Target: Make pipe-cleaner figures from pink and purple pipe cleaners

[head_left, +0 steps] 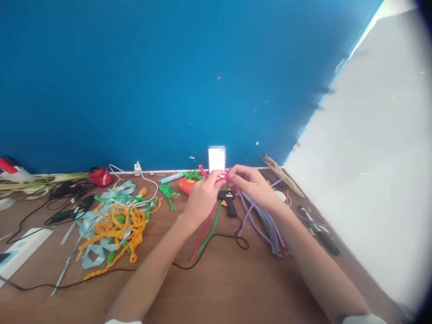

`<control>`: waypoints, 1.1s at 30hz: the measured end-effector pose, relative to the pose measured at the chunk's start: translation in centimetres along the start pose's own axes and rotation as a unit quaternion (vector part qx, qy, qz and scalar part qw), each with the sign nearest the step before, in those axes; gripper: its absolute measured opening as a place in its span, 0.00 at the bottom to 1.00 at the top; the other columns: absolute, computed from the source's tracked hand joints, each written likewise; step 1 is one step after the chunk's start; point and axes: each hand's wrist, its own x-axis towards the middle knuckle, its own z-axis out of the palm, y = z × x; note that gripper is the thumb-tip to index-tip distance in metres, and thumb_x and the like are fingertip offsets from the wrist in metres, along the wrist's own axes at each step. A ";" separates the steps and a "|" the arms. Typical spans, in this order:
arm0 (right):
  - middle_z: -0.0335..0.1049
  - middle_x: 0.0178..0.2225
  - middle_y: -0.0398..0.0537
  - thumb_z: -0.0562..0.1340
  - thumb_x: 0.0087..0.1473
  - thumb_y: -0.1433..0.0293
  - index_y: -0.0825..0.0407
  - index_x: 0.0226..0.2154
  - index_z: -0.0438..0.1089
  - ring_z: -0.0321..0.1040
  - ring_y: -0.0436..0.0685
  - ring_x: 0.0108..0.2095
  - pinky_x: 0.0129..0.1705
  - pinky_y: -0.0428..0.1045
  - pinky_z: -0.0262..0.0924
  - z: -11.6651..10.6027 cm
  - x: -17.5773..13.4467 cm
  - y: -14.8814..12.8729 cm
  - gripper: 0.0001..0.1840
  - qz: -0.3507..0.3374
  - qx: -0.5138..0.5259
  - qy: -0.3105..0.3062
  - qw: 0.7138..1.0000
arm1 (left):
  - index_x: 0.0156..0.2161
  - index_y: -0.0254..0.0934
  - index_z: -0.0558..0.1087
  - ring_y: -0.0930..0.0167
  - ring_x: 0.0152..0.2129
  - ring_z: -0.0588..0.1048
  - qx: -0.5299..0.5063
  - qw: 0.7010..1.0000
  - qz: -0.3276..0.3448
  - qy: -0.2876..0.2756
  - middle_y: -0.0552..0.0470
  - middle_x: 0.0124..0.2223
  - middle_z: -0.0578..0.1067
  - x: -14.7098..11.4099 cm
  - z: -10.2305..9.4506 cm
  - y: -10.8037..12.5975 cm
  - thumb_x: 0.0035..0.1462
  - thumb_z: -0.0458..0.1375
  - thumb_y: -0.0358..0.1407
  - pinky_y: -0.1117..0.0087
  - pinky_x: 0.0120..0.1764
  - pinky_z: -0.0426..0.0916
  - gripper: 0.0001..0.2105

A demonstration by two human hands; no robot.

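Observation:
A pink pipe cleaner (202,170) is held up over the table between my two hands. My left hand (204,194) pinches it, one end sticking up past the fingers. Thumb and fingertips of my right hand (251,183) are closed on the same pipe cleaner, close against the left fingertips. My fingers partly cover it, so its full shape is hidden. Beneath my hands lies a black glue gun (231,206). A red pipe cleaner (204,232) and a green pipe cleaner (212,230) stretch over the tabletop below my left hand.
A phone (216,158) stands against the blue wall. Orange pipe cleaners (118,227) and blue ribbon (92,258) are heaped at left, near a white power strip (23,254). Purple pipe cleaners (266,225) lie under my right forearm. A black cord (189,267) crosses the table.

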 end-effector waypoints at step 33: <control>0.73 0.26 0.44 0.60 0.54 0.71 0.51 0.28 0.76 0.67 0.52 0.30 0.34 0.49 0.59 -0.1 0.4 1.4 0.09 -0.026 0.039 0.036 0.998 | 0.36 0.36 0.69 0.76 0.22 0.63 -0.245 0.951 -0.141 -0.127 0.56 0.28 0.71 0.4 -0.1 0.7 0.65 0.52 0.42 0.73 0.27 0.56 0.12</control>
